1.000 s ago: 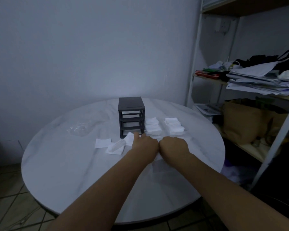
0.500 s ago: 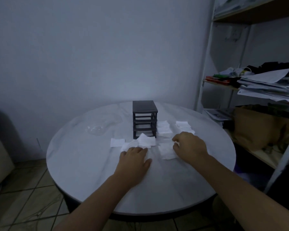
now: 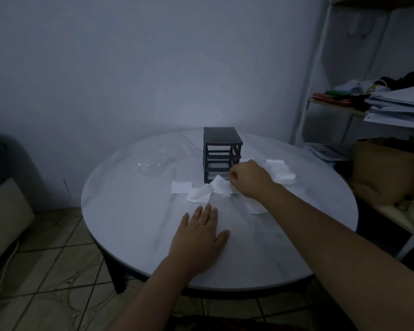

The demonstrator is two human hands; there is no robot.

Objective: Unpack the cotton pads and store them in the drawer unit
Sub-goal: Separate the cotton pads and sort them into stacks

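A small dark drawer unit (image 3: pixel 221 151) stands near the middle of the round white table (image 3: pixel 129 218). White cotton pads lie loose in front of it (image 3: pixel 201 194), with one flat pad (image 3: pixel 181 187) to the left and a stack (image 3: pixel 281 170) to the right. My right hand (image 3: pixel 249 180) reaches to the foot of the drawer unit with fingers curled, pinching the crumpled pads at their right end. My left hand (image 3: pixel 201 237) rests flat on the table, fingers straight, below the pads and not touching them.
Crumpled clear plastic wrapping (image 3: pixel 151 167) lies on the table left of the drawer unit. A shelf rack (image 3: pixel 392 108) with papers and bags stands at the right. A pale appliance (image 3: pixel 3 220) sits on the tiled floor at the left.
The camera pulled back from the table. My left hand slid back toward me and lies flat. My right hand moved left from the side pads to the drawer unit's foot and curled onto the crumpled pads.
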